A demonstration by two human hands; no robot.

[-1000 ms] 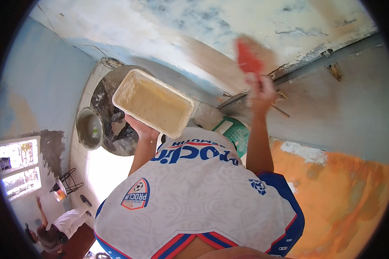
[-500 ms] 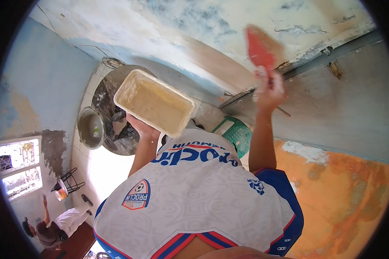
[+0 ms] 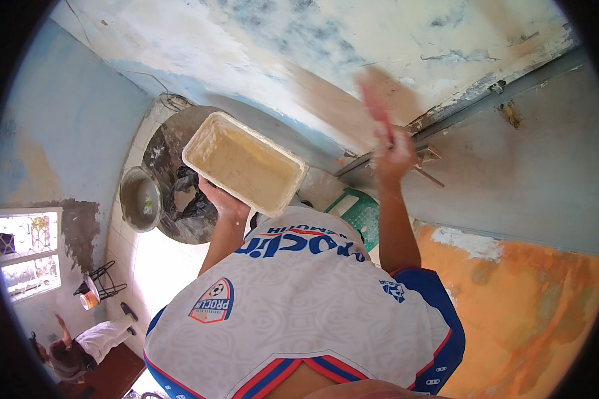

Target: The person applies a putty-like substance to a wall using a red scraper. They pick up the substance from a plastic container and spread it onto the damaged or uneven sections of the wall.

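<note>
My left hand (image 3: pixel 219 199) grips a cream rectangular tub (image 3: pixel 231 189) from its near side. The tub is tilted, and pale wet paste (image 3: pixel 249 166) coats its bottom and sides. Out to the right, my right hand (image 3: pixel 394 157) is closed round the handle of a red trowel-like tool (image 3: pixel 376 100), whose blade is smeared by motion. This blade is up by the patchy white and blue wall (image 3: pixel 313 40), beside its own shadow; whether it touches cannot be told. Pale smears mark my right fingers.
Below the tub is a round grey surface (image 3: pixel 173 229) with a black plastic bag (image 3: pixel 196 211). Beside it stands a bucket (image 3: pixel 137 206). A green plastic stool (image 3: pixel 363 216) is near my right arm. At lower left, another person (image 3: pixel 100 342) is near a black-framed chair (image 3: pixel 106 286).
My right hand and the red tool have moved left and a little down in the picture. The tub in my left hand has shifted slightly right. The other person's arm has moved.
</note>
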